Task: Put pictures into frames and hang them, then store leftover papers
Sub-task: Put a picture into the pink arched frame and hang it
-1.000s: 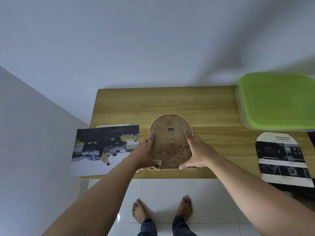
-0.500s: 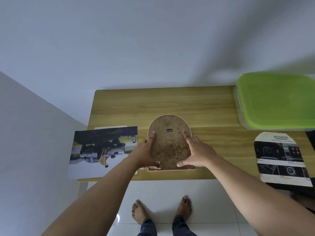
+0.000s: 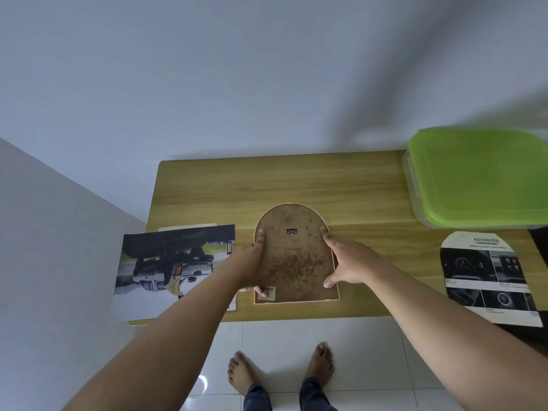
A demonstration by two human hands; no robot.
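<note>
An arched picture frame point(image 3: 293, 262) lies face down on the wooden table point(image 3: 267, 185), its stained brown backing board and small metal hanger facing up. My left hand point(image 3: 250, 264) grips its left edge, index finger along the curve and thumb by a barcode sticker at the bottom. My right hand point(image 3: 350, 262) rests spread on the right side, index fingertip on the upper edge and thumb on the board. A truck picture point(image 3: 166, 262) lies at the left, overhanging the table. An arch-cut car interior picture point(image 3: 486, 277) lies at the right.
A clear box with a green lid point(image 3: 480, 179) stands at the back right corner. A dark object point(image 3: 539, 241) shows at the right border. Another sheet point(image 3: 186, 227) peeks from under the truck picture. White walls stand behind and to the left; my bare feet are on white tiles.
My right thumb has shifted from the frame's bottom edge up onto the backing board. The frame and my left hand have hardly moved.
</note>
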